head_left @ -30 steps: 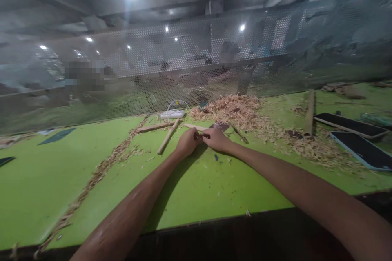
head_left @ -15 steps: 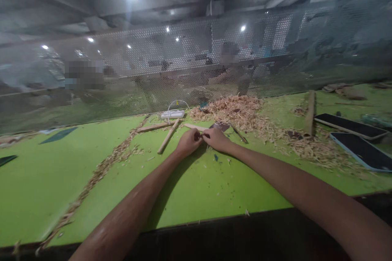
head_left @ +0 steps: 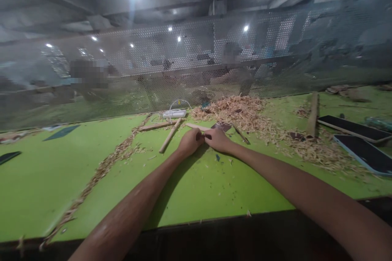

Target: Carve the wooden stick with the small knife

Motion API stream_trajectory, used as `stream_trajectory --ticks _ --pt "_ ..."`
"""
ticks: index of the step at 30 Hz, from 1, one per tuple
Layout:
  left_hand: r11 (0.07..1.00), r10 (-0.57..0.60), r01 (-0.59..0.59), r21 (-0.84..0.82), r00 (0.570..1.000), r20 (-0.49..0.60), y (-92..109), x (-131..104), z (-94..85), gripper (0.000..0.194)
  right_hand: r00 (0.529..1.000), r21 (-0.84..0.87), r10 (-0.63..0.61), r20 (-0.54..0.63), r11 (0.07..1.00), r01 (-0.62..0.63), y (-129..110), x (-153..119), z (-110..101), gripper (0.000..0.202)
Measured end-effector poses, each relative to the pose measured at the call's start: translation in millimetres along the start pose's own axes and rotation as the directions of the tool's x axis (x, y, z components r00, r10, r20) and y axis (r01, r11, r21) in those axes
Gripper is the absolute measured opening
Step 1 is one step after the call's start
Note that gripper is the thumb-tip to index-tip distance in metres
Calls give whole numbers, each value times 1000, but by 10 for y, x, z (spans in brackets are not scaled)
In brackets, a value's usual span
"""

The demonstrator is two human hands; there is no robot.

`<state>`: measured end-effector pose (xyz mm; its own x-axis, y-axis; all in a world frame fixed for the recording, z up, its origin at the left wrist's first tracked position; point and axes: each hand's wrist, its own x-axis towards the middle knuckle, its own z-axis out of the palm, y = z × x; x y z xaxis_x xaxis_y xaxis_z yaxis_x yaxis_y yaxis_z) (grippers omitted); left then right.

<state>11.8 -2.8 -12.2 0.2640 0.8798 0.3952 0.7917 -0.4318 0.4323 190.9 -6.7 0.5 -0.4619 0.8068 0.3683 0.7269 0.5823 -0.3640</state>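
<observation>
My left hand [head_left: 190, 142] and my right hand [head_left: 218, 139] meet fingertip to fingertip above the green tabletop [head_left: 196, 191]. Both are closed in a pinch; whatever lies between the fingers is too small and too covered to name. Just beyond them is a pale wooden strip [head_left: 195, 127], partly behind the hands. A dark reddish-brown flat piece [head_left: 223, 127] lies behind my right hand, with a thin dark tool [head_left: 241, 134] to its right. Left of my left hand rests a wooden stick [head_left: 170, 136], its far end near another wooden piece [head_left: 157, 126].
Wood shavings [head_left: 235, 108] are heaped at the back and trail rightward. Two phones [head_left: 355, 127] lie at the right near an upright-looking wooden bar [head_left: 312, 115]. A white power strip [head_left: 174, 113] sits before the perforated screen [head_left: 180, 73]; people are blurred behind it. Dark green sheets [head_left: 63, 132] lie left.
The whole view has shifted slightly, so things appear a little further right. My hands stay pinched together at nearly the same place, with only a small change in the fingers.
</observation>
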Motion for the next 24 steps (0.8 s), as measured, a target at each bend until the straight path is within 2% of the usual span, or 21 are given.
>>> stream_trajectory --ticks 7,12,15,24 --pt "1000 11 -11 -6 1000 -3 -9 1 0 4 1000 22 14 -6 1000 -14 -19 -10 -11 19" --pt "1000 -7 6 -23 1000 -29 6 15 -14 9 995 128 90 -44 988 -84 -26 -15 -41 28" --pt "999 6 -7 -44 1000 -26 12 10 -22 10 996 149 74 -59 987 -64 -25 -21 -51 27" --pt "997 53 -53 -49 999 -6 22 -10 -31 7 994 2 100 -47 995 -100 -61 -17 -70 22"
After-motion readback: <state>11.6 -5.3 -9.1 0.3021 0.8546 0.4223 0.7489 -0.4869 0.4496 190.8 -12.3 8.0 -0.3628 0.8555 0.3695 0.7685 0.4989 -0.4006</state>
